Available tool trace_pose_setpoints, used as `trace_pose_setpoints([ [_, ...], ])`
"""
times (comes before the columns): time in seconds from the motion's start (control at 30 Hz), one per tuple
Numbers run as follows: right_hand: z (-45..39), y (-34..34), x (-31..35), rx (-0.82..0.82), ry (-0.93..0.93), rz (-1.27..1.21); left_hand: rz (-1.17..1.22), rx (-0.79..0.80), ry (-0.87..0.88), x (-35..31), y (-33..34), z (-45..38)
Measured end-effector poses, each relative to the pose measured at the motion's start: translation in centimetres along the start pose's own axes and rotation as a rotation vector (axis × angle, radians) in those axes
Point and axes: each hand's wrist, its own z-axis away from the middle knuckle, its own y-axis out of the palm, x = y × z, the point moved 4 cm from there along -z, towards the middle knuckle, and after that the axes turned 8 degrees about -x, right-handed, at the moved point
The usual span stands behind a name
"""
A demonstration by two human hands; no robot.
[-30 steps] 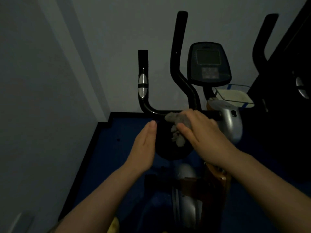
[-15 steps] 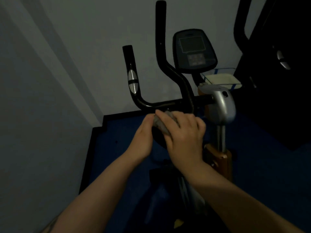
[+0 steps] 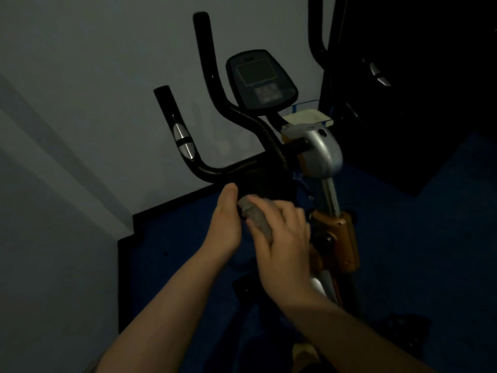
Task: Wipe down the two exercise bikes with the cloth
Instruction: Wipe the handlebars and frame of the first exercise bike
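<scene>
**Cloth bunched in right hand, just below bike handlebar**

Dim room, head view looking down. Right hand (image 3: 285, 238) sits centre frame, fingers curled round a grey cloth (image 3: 254, 215); cloth is wadded up, sticking out past the thumb side toward upper left. Left hand (image 3: 224, 227) is right beside it, edge-on to the camera, fingers straight and together, holding nothing; fingertips reach up near the underside of the handlebar (image 3: 215, 170). Can't tell if left palm touches the cloth — looks v. close.

Near exercise bike (image 3: 320, 154) fills centre of frame: black U-shaped handlebar w/ a silver grip sensor (image 3: 183, 141) on the left upright, second taller black upright behind it. Console (image 3: 261, 79) w/ a dark screen sits upper centre. Silver housing on the post is right of centre, orange bracket (image 3: 341, 240) below it, lower right of the hands. Cloth sits just below the horizontal part of the bar, in front of a dark round part; contact w/ the bike not clear.

Second bike (image 3: 376, 74) is at upper right, mostly black shadow, only a bar and a silver sensor visible. Small white tray (image 3: 309, 117) sits between the two bikes. Blue floor mat (image 3: 416, 238) underneath, grey wall (image 3: 94, 76) across left and top.
</scene>
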Motion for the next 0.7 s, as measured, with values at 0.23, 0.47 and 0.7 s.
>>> trace_pose_setpoints([
  [0.23, -4.1, 1.1, -0.5, -0.485, 0.511, -0.434, 0.021, -0.065, 0.206, -0.2, 0.8, 0.1],
  [0.47, -3.4, 1.4, -1.8, -0.483, 0.616, -0.547, 0.077, -0.033, 0.189, 0.2, 0.9, -0.3],
  [0.7, -0.3, 2.5, -1.7, -0.494, 0.634, -0.606, 0.072, -0.006, 0.189, -0.1, 0.8, 0.1],
])
